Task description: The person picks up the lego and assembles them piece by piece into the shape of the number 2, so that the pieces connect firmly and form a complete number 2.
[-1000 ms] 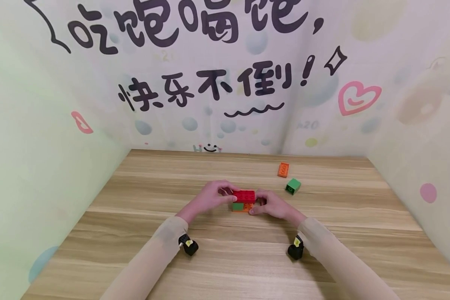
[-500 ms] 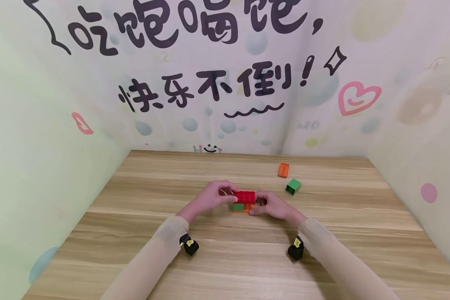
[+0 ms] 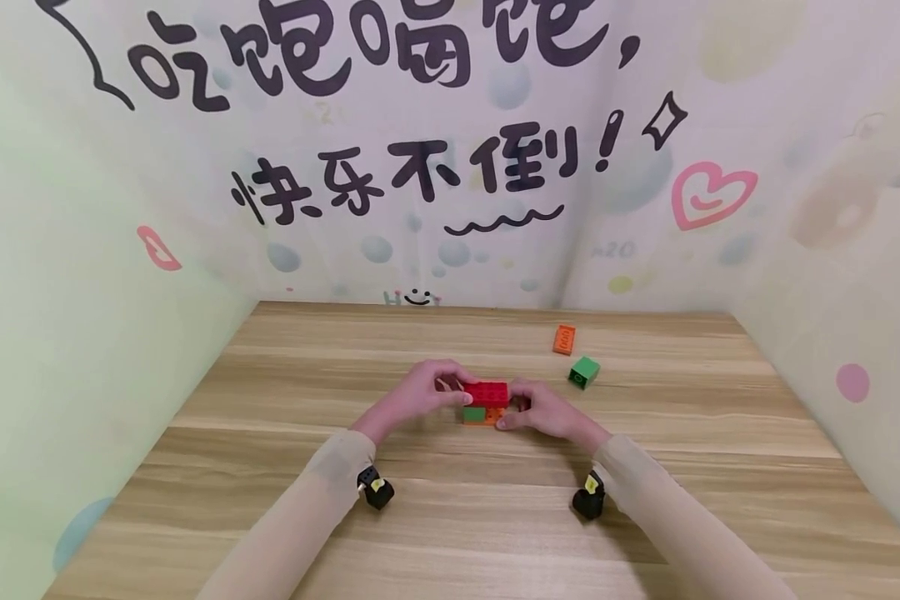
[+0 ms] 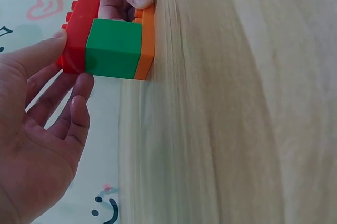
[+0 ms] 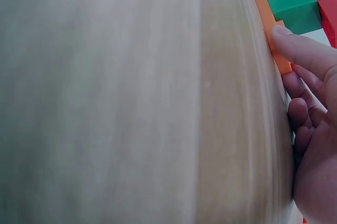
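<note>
Head view shows a small brick stack (image 3: 486, 403) sitting near the middle of the desk (image 3: 450, 517), a little toward the far edge, with both hands closed in on it. The stack has 3 layers: a thin orange plate (image 4: 146, 45) at the bottom, a green block (image 4: 114, 48) in the middle and a long red brick (image 3: 487, 392) on top.

The left hand (image 3: 418, 396) has its fingers loosely curled, a fingertip pressing the red brick's left end. The right hand (image 3: 546, 411) pinches the orange plate at its right end, thumb on the near edge.

These look like hard, light plastic pieces: stiff, smooth-sided and likely a bit slippery, held together only by stud friction, so a sideways pull could pop a layer off. The flat ends and long side faces seem the best places to grip, squeezing across the stack.

The stack's long axis runs left to right, parallel to the desk's near edge, studs facing up.

A spare green block (image 3: 584, 372) and an orange brick (image 3: 564, 339) lie apart, toward the far right corner.
</note>
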The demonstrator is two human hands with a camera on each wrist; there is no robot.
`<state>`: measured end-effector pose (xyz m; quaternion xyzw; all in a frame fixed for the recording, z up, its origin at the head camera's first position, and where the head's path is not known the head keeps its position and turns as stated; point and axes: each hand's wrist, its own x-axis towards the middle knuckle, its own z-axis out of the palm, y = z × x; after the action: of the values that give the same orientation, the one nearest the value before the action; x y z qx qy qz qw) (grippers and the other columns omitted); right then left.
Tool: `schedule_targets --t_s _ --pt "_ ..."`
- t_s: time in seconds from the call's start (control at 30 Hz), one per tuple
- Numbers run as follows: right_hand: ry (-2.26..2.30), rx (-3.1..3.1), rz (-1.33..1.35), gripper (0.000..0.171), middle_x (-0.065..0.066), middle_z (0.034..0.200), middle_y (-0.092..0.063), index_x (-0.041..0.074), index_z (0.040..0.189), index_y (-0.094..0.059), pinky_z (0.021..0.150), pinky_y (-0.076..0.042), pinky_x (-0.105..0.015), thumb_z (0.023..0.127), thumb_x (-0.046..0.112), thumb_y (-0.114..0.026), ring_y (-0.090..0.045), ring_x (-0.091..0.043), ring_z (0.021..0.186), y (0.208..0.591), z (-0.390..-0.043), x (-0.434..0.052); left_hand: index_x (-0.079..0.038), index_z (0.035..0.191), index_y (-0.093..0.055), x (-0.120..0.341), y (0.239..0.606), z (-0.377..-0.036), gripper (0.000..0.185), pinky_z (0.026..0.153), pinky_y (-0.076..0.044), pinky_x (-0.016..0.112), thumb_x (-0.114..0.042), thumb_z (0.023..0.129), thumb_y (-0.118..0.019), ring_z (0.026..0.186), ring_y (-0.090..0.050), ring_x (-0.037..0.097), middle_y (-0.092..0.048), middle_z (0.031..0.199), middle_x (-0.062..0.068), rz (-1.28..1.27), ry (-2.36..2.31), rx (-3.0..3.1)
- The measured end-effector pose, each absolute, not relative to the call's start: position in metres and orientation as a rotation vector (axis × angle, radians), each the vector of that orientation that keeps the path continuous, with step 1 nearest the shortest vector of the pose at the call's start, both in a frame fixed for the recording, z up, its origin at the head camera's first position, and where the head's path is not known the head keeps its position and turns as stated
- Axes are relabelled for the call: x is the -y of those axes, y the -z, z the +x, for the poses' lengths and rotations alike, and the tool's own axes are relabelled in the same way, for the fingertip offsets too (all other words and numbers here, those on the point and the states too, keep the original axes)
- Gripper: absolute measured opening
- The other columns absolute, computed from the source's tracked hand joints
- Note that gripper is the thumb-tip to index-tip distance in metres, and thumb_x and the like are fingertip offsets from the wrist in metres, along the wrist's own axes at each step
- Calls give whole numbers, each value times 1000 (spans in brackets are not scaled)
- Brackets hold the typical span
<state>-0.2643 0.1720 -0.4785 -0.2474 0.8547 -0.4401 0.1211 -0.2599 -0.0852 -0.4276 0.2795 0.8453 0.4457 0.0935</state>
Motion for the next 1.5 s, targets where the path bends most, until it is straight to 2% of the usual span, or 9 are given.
schedule_targets --t_s 0.33,0.8,1.07,1.27,1.5 --pt "1282 -2488 -718 24 -11 85 -54 7 104 -69 62 -34 -22 83 11 -78 -45 -18 73 479 -262 -168 -10 114 -72 86 433 -258 26 80 -55 25 -16 89 -74 89 -63 12 -73 108 9 853 -1326 -2531" --pt "1253 -2479 -711 27 -3 84 -52 15 104 -69 65 -36 -23 82 25 -80 -46 -16 75 477 -260 -172 -9 115 -72 84 436 -254 27 80 -56 25 -14 89 -74 89 -63 13 -73 109 10 847 -1391 -2502" --pt "1288 -2464 -714 29 -2 81 -51 13 105 -69 62 -36 -21 81 21 -82 -45 -13 72 478 -260 -173 -10 115 -71 83 438 -253 26 78 -56 24 -13 89 -73 88 -63 12 -72 106 7 824 -1393 -2509" --pt "1287 -2464 -697 29 -1 79 -51 10 104 -68 61 -36 -22 80 20 -82 -46 -15 72 474 -260 -169 -7 114 -71 85 439 -255 26 76 -56 24 -11 88 -73 87 -63 11 -72 106 10 868 -1400 -2527" --pt "1266 -2479 -726 29 -1 80 -52 11 105 -68 62 -37 -22 81 21 -81 -46 -14 73 475 -263 -169 -9 116 -71 85 431 -254 27 81 -56 29 -13 90 -72 91 -64 16 -72 110 11 842 -1390 -2511"
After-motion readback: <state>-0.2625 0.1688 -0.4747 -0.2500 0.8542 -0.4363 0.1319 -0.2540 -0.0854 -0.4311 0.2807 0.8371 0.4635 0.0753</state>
